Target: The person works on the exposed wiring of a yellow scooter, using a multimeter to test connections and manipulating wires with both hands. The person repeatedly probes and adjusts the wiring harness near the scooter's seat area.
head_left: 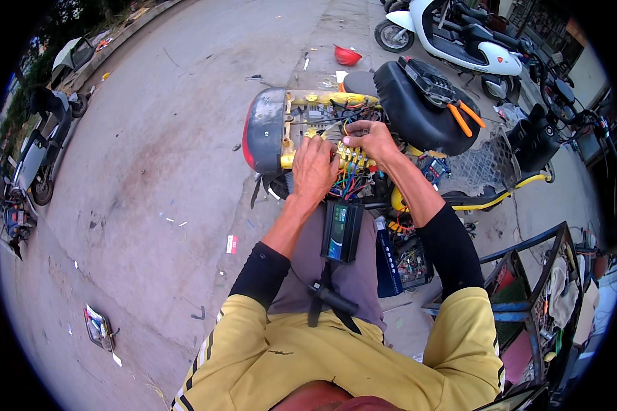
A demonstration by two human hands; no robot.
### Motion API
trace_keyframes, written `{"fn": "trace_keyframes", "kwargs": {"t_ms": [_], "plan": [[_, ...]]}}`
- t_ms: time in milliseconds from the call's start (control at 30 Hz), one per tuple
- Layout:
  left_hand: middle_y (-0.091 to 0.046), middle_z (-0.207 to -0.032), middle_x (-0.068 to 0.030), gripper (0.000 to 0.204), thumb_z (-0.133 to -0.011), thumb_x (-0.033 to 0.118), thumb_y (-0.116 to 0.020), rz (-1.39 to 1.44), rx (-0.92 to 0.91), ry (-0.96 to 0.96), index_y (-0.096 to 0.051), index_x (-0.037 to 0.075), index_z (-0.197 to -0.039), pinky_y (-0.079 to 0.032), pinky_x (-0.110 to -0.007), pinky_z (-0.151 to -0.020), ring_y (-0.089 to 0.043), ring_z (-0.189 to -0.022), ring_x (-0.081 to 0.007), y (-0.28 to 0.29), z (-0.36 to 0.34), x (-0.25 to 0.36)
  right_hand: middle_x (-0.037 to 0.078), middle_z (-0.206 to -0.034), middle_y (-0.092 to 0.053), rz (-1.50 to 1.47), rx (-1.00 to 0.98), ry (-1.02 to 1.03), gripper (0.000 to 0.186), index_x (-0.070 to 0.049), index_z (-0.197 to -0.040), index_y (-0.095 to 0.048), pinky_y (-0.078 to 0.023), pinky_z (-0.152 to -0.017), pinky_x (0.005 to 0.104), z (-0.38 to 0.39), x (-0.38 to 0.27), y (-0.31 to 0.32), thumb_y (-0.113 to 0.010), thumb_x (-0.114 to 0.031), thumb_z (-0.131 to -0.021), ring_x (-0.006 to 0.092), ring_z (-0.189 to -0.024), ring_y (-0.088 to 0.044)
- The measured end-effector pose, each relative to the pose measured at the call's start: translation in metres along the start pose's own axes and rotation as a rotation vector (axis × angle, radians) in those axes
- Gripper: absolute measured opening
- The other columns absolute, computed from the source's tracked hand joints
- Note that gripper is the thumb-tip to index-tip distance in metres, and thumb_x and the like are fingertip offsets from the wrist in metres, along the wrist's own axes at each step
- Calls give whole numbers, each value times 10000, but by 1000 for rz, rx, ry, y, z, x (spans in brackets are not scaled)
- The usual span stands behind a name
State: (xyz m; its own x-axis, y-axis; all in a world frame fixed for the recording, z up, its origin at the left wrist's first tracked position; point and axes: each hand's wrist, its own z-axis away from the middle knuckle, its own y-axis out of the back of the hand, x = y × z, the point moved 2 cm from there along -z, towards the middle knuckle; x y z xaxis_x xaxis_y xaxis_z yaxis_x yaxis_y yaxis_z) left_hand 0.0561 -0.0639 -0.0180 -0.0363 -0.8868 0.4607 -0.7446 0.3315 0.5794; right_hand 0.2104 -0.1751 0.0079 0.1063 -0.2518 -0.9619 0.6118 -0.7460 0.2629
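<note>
In front of me is a yellow electric scooter, its rear frame [332,98] exposed and packed with coloured wires [353,185]. My left hand [313,166] rests over the near frame rail, fingers curled down among the wiring; their tips are partly hidden. Thumb and forefinger of my right hand [373,142] pinch together at a thin yellow wire, just above a row of yellow-sleeved connectors [353,155]. Across my lap lies a black finned box [343,231] with a green and blue label. Orange-handled pliers [463,118] lie on the black seat [411,109], right of my hands.
A blue meter [434,169] sits beside the scooter's footboard [480,171]. By my right leg are a blue box [389,264] and a tray of small parts [415,267]. A metal rack [521,312] stands at lower right. Parked scooters include a white one [490,58].
</note>
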Motion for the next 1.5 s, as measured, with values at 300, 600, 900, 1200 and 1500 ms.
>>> {"fn": "trace_keyframes", "kwargs": {"t_ms": [300,600,900,1200,1500], "plan": [[-727,-1195,-141,356,-839,14,-783,223,-71,-103,-713,35,-1188,-519,-467,-1001,-643,-1130,-371,2,-9,-14,92,-980,-778,120,-24,91,304,37,-1083,-798,-555,-834,345,-8,5,5,-918,-47,-817,155,-903,-675],[-733,-1195,-129,281,-857,-5,-764,238,-43,-172,-743,14,-1137,-546,-450,-973,-666,-1099,-353,-2,-7,-19,51,-977,-772,127,-106,120,215,23,-1090,-789,-554,-834,328,-5,8,9,-842,-34,-890,122,-911,-670],[-733,-1187,-121,268,-851,-19,-757,248,-22,-182,-739,15,-1117,-547,-449,-960,-675,-1093,-349,-4,-8,-19,142,-1037,-789,429,-126,288,234,8,-1168,-752,-544,-937,389,-16,12,9,-771,-82,-953,210,-993,-718],[-730,-1194,-116,239,-864,-28,-730,270,-62,-153,-729,17,-1098,-537,-447,-994,-679,-1134,-347,-3,-9,-18,162,-1068,-791,351,-187,246,267,27,-1190,-750,-539,-963,390,-22,19,10,-775,-99,-957,214,-1028,-718],[-713,-1206,-140,222,-878,-19,-720,255,-96,-165,-710,1,-1099,-533,-460,-1011,-671,-1146,-362,-3,-10,-19,186,-1046,-799,478,-193,252,273,34,-1113,-787,-565,-919,393,-19,0,7,-798,-112,-882,236,-982,-744]]}}
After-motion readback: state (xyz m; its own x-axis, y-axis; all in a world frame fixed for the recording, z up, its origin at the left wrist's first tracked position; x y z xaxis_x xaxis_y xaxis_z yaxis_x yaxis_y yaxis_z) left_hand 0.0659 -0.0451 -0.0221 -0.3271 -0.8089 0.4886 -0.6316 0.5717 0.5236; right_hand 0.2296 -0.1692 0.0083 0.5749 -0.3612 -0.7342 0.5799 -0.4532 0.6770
